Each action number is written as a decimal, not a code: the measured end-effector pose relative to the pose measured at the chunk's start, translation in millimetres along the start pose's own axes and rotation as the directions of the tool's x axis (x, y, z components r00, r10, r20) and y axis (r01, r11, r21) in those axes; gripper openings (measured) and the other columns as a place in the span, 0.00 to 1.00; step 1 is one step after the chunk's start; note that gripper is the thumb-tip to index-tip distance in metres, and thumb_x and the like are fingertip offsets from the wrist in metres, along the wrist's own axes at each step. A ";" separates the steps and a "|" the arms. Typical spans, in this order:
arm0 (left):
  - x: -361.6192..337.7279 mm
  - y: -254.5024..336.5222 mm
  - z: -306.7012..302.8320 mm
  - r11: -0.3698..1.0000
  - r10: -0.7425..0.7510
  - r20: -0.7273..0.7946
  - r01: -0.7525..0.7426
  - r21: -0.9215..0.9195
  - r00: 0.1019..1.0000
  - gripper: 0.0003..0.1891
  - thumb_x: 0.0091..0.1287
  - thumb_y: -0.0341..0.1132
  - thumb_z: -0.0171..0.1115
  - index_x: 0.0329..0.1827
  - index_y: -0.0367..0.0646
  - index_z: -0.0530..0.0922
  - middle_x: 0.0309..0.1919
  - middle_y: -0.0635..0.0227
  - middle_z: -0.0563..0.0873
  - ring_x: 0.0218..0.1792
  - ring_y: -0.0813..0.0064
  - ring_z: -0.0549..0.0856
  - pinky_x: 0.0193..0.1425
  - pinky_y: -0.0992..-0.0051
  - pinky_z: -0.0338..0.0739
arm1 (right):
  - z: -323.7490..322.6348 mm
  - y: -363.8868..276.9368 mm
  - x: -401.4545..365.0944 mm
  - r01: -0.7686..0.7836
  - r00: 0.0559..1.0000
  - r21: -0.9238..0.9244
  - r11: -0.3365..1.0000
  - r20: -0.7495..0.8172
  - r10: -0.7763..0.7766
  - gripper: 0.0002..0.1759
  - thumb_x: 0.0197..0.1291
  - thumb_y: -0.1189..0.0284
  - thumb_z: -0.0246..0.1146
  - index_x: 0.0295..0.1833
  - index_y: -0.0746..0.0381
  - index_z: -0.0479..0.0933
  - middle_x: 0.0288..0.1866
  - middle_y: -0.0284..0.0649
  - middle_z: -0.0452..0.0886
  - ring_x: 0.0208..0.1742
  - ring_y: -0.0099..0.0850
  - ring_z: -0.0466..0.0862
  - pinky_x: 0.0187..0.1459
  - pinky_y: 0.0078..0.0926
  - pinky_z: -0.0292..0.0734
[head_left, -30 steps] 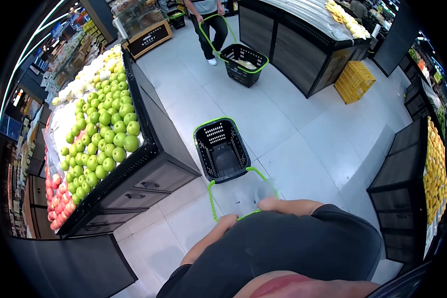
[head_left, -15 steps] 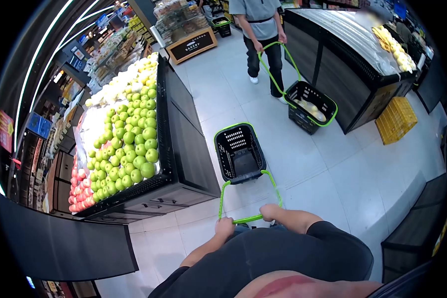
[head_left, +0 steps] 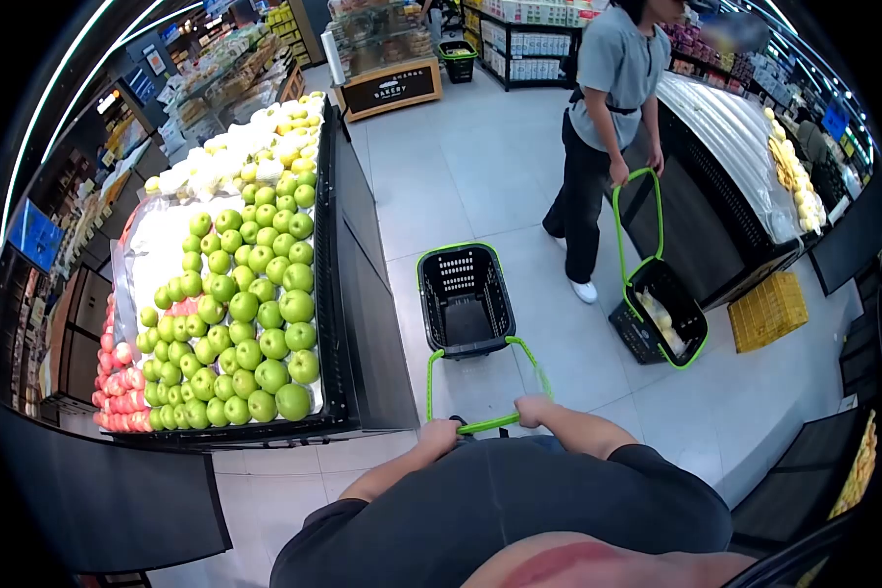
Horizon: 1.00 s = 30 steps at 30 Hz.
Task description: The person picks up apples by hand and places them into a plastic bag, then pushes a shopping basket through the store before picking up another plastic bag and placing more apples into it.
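In front of my body stands a black shopping basket (head_left: 465, 338) with a green rim and a long green handle (head_left: 490, 424). Nothing lies inside it. My left hand (head_left: 439, 434) is closed round the left end of the handle's crossbar. At the other end, my right hand (head_left: 532, 410) grips the same bar. Close to my left is a sloped fruit stand (head_left: 358, 323) bearing green apples (head_left: 250, 323), with red apples (head_left: 122, 387) along its near left side. Neither hand touches the fruit.
A person (head_left: 608, 108) at the right holds another green-handled basket (head_left: 661, 318) with pale produce inside. Beyond that basket are a yellow crate (head_left: 769, 312) and a second display stand (head_left: 725, 206). A bakery counter (head_left: 392, 86) and another basket (head_left: 457, 61) stand farther back.
The apple stand has drawn nearer in view. The other person and their basket have shifted right, the person now turned sideways. My hands stay on the handle.
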<state>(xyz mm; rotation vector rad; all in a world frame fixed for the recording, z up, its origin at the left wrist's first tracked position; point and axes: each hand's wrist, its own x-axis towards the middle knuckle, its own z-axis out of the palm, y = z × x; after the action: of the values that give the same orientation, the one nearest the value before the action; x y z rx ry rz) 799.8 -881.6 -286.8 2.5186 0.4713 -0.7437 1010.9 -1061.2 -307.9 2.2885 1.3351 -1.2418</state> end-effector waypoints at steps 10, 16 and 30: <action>99.6 -68.5 -56.3 1.000 -0.024 0.024 0.024 0.011 0.999 0.10 0.65 0.41 0.62 0.43 0.47 0.83 0.36 0.57 0.87 0.42 0.54 0.86 0.47 0.55 0.80 | -65.3 4.9 93.7 0.006 0.998 0.061 0.998 -0.058 -0.003 0.19 0.54 0.66 0.61 0.52 0.59 0.79 0.53 0.48 0.84 0.56 0.47 0.83 0.53 0.45 0.78; 174.8 -85.4 -104.8 0.997 0.044 -0.092 -0.038 0.073 0.995 0.10 0.63 0.37 0.61 0.42 0.43 0.83 0.39 0.54 0.86 0.46 0.54 0.85 0.51 0.55 0.79 | -107.9 59.8 207.0 0.139 0.990 0.169 0.976 -0.006 -0.140 0.19 0.57 0.66 0.59 0.54 0.56 0.81 0.54 0.45 0.84 0.56 0.47 0.83 0.54 0.46 0.77; 435.5 -31.2 -344.2 0.994 -0.071 -0.078 0.078 0.081 0.994 0.20 0.68 0.53 0.60 0.48 0.46 0.82 0.43 0.58 0.88 0.48 0.54 0.85 0.55 0.55 0.78 | -421.1 216.3 298.7 0.056 0.979 -0.109 0.992 -0.187 -0.076 0.13 0.54 0.73 0.61 0.46 0.59 0.83 0.48 0.44 0.86 0.53 0.44 0.85 0.53 0.47 0.77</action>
<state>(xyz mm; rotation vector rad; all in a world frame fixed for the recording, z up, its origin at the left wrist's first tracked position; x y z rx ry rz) 1275.3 -593.6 -293.2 2.6270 0.5743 -0.7114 1487.8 -768.2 -318.2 2.3569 1.5131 -0.9661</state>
